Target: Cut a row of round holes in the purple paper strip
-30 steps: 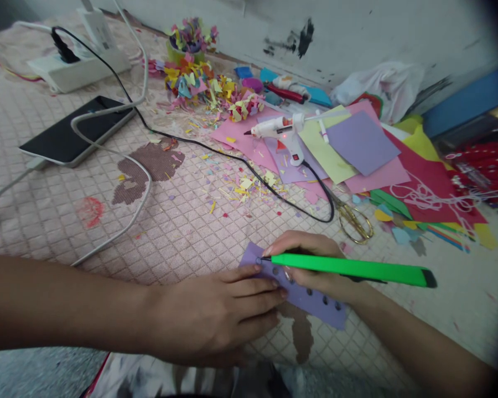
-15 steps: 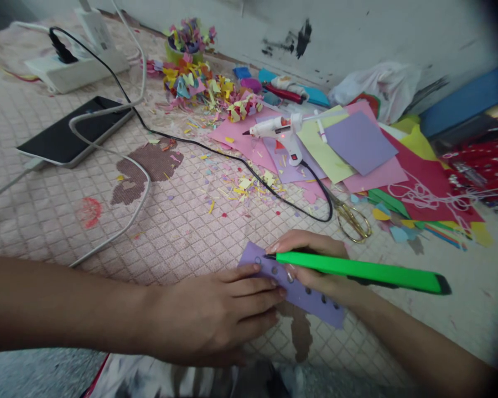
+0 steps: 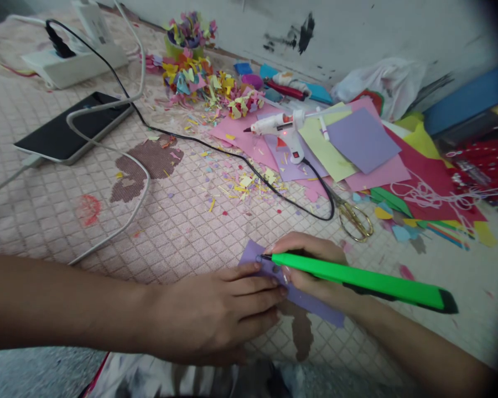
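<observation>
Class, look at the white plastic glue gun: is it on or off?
On, it seems: the white plastic glue gun shows a small glowing red light. Whether its nozzle is hot cannot be told.

bare forearms (image 3: pixel 66 304) and white lap clothing (image 3: pixel 149 376) with blurred dark grey blotches

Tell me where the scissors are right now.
In the head view, the scissors lie right of centre on the table, beside the loop of the glue gun's black cord, beyond the right hand.
</observation>
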Tool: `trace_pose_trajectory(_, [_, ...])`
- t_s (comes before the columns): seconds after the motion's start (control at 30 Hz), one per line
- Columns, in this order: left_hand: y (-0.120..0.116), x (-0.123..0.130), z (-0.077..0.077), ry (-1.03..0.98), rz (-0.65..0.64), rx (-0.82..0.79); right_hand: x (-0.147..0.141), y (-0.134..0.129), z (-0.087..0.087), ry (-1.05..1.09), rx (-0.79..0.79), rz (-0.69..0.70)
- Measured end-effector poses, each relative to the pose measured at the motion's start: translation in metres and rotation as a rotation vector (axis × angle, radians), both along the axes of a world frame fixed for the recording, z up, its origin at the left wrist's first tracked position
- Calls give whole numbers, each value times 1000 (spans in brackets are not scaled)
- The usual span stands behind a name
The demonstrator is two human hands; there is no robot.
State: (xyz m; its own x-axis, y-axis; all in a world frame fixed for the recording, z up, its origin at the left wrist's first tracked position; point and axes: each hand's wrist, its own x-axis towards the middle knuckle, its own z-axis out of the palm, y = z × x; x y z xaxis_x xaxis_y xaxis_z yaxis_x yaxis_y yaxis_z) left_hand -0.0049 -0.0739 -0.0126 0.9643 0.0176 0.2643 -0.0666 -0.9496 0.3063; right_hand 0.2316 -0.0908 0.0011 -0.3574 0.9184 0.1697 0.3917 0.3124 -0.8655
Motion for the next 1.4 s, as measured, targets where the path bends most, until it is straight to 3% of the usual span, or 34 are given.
trace_pose_trajectory(0.53, [-2,0,3,23,28,-12,-5,1,5,-46,109,34])
trace_pose_trajectory(0.8, [-2,0,0,16,20,-14,-3,-5,5,-9,58,-32])
trace_pose_trajectory(1.4, [-2,-1,3,50,20,-13,-8,-4,9,-59,67,-31])
